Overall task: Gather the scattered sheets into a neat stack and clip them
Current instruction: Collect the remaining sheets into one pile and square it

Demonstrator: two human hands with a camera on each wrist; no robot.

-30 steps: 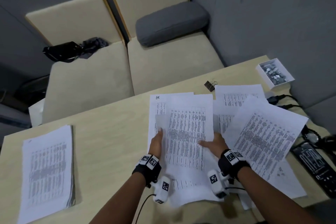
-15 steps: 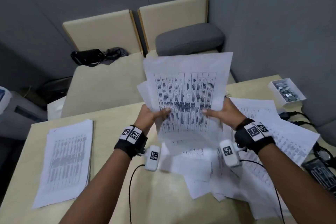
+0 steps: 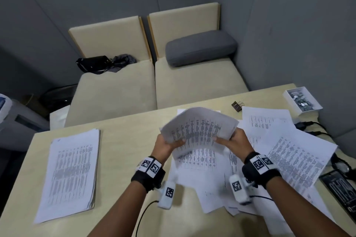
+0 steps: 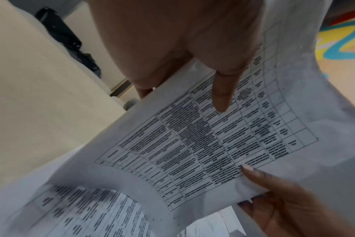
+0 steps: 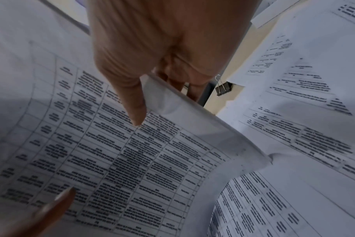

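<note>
Presently, findings as follows.
Held item: a thin bundle of white printed sheets with table grids point(image 3: 196, 131), raised off the pale wooden table point(image 3: 123, 140) and bowed upward in the middle.
Left hand point(image 3: 165, 145): grips the bundle's left edge, thumb point(image 4: 221, 94) on the printed face, other fingers behind.
Right hand point(image 3: 238, 143): pinches the right edge, thumb point(image 5: 136, 105) on top, fingers beneath.
Remaining sheets: loose white printed pages point(image 3: 300, 152) lie fanned and overlapping on the table under and right of the hands.
Clip: a small black binder clip with wire handles point(image 3: 237, 105) rests on the table beyond the pages, untouched.
Handling judgement: light, limp and slippery between layers; sheets will likely slide askew unless both side edges are held.
Hold point judgement: opposite long edges for squaring; clip near a corner or top edge.
Other: a tidy white paper stack point(image 3: 71, 169) sits well apart, far left.
</note>
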